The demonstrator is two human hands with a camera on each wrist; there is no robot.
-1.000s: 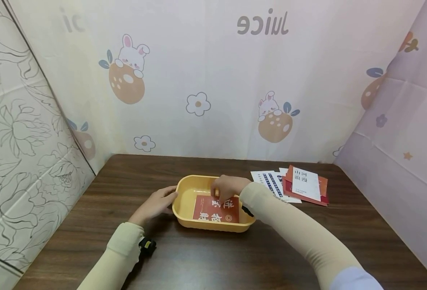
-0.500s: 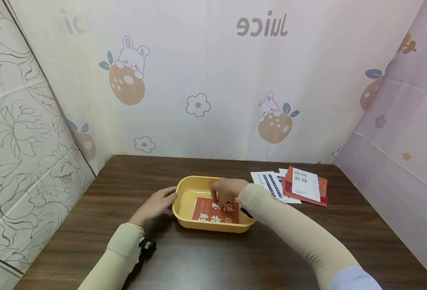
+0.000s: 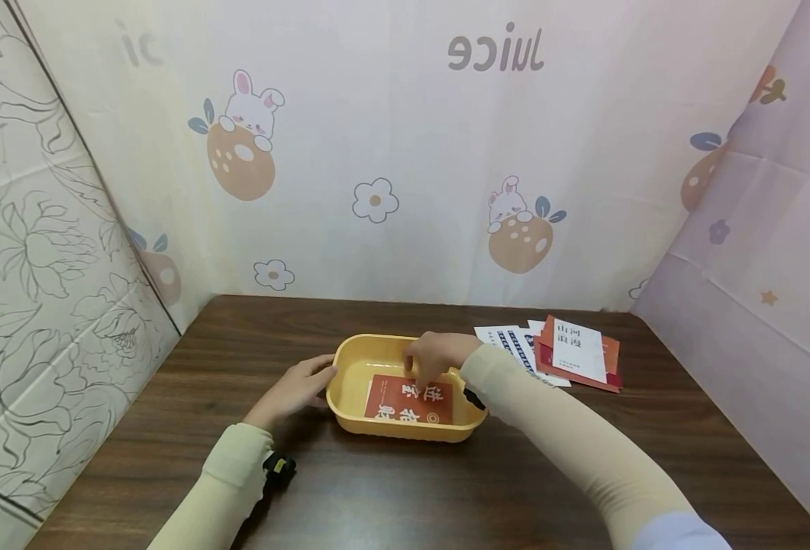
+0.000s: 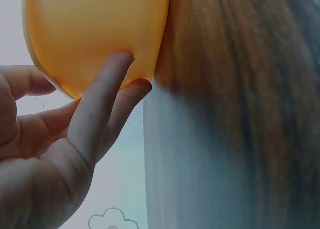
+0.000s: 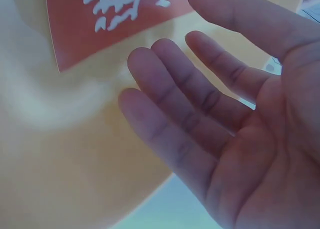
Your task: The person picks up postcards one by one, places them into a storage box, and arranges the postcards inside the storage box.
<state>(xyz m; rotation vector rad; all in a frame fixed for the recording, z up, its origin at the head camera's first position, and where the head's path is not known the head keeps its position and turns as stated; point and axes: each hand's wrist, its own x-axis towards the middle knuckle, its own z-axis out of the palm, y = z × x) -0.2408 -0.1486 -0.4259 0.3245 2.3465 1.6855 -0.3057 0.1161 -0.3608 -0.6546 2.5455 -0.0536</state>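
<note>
Nearest of all, the dark brown wood-grain table point(image 3: 356, 496) spreads in front of both wrists, smooth-looking, so a sideways shove could send things sliding. Here's the bare left hand point(image 3: 298, 391), fingers relaxed and fairly straight, resting on the near-left end of the yellow, rounded oblong, plastic-looking tray point(image 3: 405, 429), which sits just to its right. That's a light touch, I'd judge: a knock on the far end could swivel the tray away from it.

Now the bare right hand point(image 3: 439, 354), reaching down inside over the tray's right half, fingers loosely bent and spread, gripping nothing that I can see. Just below its fingertips, the red rectangular paper card with white characters point(image 3: 401, 405) lies flat on the tray floor; whether they touch it, I can't tell. A dragging fingertip could skew it or buckle a corner against the wall. And watch the black wrist-worn device point(image 3: 473, 399) beside the right rim: it might snag and tip the tray.

Farther out, past the right wrist, a loose, overlapping pile of red, white and blue paper cards point(image 3: 579, 353); a wide sleeve swing could scatter it.
</note>
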